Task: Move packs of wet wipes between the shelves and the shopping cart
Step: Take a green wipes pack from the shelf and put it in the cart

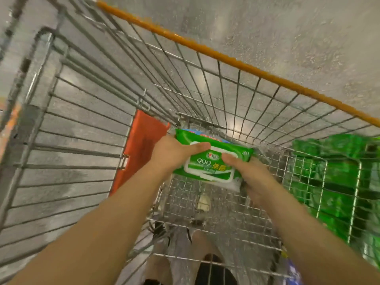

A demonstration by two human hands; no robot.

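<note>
Fingers of the left hand [170, 155] wrap the far left end of a green pack of wet wipes [211, 161], the thumb [198, 146] pressed flat across the top by the white flip lid [209, 167]. Opposite it, the right hand [253, 177] clamps the near right end, its thumb [232, 159] lying on the lid's edge and the other fingers tucked out of sight beneath. Both hands are closed on this one pack, which is tilted and held in the air inside the shopping cart [185, 64], above the wire floor and near the cart's far end. White digits "999" and yellow characters show on the label.

Just behind the pack, partly hidden by it, the edge of another pack with blue and red print [193, 132] peeks out. An orange plastic panel [141, 145] stands to the left, against the cart's end wall. Along the cart's right rim runs an orange bar [236, 64]. More green packs [337, 182], blurred, are stacked at the right beyond a wire grid. Bare forearms reach in from the bottom edge, and the speckled grey floor [287, 33] shows through the wires. Below, between the arms, the person's legs and dark shoes are dimly visible through the mesh.
</note>
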